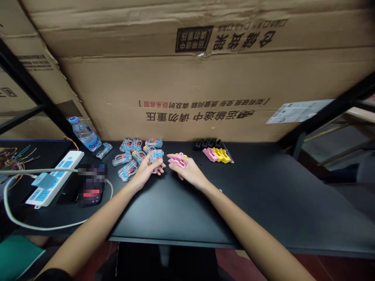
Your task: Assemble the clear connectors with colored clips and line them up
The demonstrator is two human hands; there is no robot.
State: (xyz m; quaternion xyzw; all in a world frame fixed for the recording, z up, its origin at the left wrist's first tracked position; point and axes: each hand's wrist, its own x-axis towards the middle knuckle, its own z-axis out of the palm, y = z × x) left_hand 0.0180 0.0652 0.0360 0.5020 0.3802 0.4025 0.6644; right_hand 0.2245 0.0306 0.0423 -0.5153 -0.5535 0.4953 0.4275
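Note:
My left hand (145, 171) is closed around a clear plastic piece (156, 157) with blue and red parts inside. Just to its right, my right hand (191, 171) grips a pink plastic piece (177, 160); the two hands are apart. Several similar clear pieces (127, 170) lie on the black table, left of and behind my left hand. Beyond my right hand are pink pieces (210, 154), yellow pieces (222, 155) and a row of black pieces (207, 143).
A water bottle (86, 134) leans at the back left of the table (175, 210). A white power strip (55, 179), a looping cable and a blurred dark phone-like object (93, 187) are at the left. Cardboard (187, 86) stands along the back edge, beside black metal posts.

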